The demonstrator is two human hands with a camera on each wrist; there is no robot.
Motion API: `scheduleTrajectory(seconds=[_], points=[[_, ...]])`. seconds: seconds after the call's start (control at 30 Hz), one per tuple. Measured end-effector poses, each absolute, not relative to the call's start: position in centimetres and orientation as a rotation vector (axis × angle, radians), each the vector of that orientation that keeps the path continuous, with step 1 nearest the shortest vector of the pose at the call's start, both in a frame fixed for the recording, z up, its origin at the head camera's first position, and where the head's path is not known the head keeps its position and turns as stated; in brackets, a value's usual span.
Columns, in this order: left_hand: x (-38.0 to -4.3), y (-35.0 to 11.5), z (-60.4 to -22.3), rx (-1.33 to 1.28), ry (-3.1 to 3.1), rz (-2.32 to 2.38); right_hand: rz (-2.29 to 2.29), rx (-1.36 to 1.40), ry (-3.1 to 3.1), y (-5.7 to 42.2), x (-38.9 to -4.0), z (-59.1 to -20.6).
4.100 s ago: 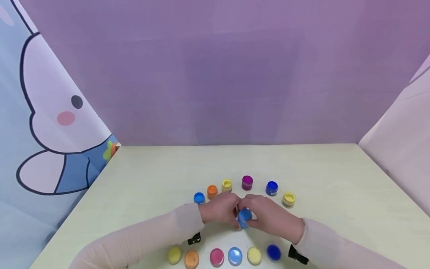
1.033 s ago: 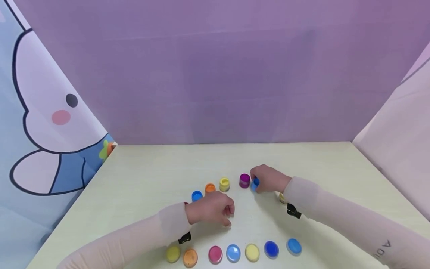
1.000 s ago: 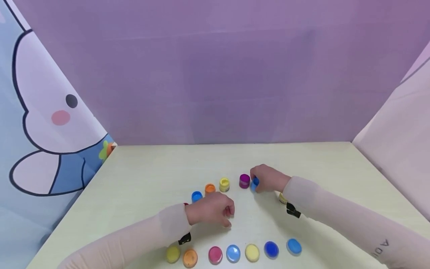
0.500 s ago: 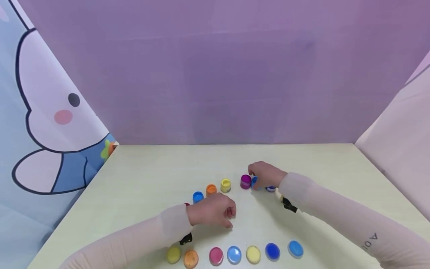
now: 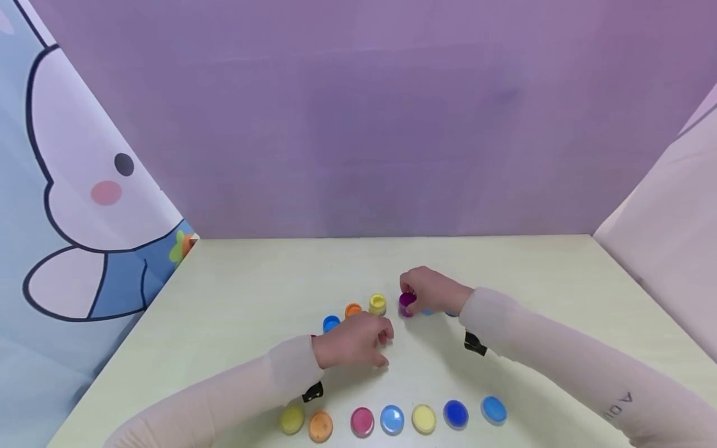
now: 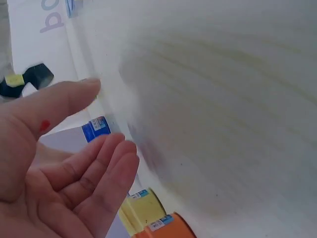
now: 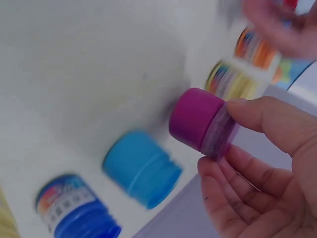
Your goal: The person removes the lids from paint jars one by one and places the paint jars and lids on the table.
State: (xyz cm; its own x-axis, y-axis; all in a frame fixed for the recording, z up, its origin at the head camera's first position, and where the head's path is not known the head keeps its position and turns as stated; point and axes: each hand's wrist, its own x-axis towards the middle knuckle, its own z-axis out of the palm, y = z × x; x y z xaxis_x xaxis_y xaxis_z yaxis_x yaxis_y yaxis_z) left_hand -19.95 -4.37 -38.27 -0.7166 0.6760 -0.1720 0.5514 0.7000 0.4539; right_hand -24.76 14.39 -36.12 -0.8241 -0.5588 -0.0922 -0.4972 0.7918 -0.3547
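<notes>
In the head view my right hand (image 5: pixel 437 291) reaches to the back row and pinches a small purple paint jar (image 5: pixel 406 305). The right wrist view has the thumb on one side of the purple jar (image 7: pixel 195 119) and fingertips on the other. Beside it stands a light blue jar (image 7: pixel 138 166) with a bare threaded neck, then a dark blue jar (image 7: pixel 74 208). My left hand (image 5: pixel 355 339) hovers over the table, fingers loosely bent and holding nothing. Close behind it are a yellow jar (image 5: pixel 378 303), an orange jar (image 5: pixel 353 309) and a blue jar (image 5: pixel 331 323), partly covered.
Several round lids lie in a front row, from a yellow lid (image 5: pixel 292 419) and an orange lid (image 5: pixel 320 427) to a dark blue lid (image 5: pixel 456 414) and a blue lid (image 5: pixel 494 410). A purple cloth wall (image 5: pixel 392 124) rises behind the table.
Earlier both hands worked on the light blue jar. Its lid joined the row's right end, and my right hand set the jar beside the purple one, released it and moved left onto the purple jar.
</notes>
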Motion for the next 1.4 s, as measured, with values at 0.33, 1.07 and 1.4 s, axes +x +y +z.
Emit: scheduleTrajectory(seconds=[0.33, 1.07, 1.4], points=[[-20.6, -4.2, -38.4, 0.990, 2.592, 0.611, -0.580, -0.996, 2.698, 14.2, -19.4, -36.3], [-19.3, -2.7, -40.4, 1.018, 2.348, 0.753, -0.602, -1.150, 2.641, 14.4, -15.0, -38.0], [-19.8, -2.4, -39.8, 1.129, 2.405, 0.662, -0.018, -1.516, 2.738, 14.8, -14.5, -37.5]])
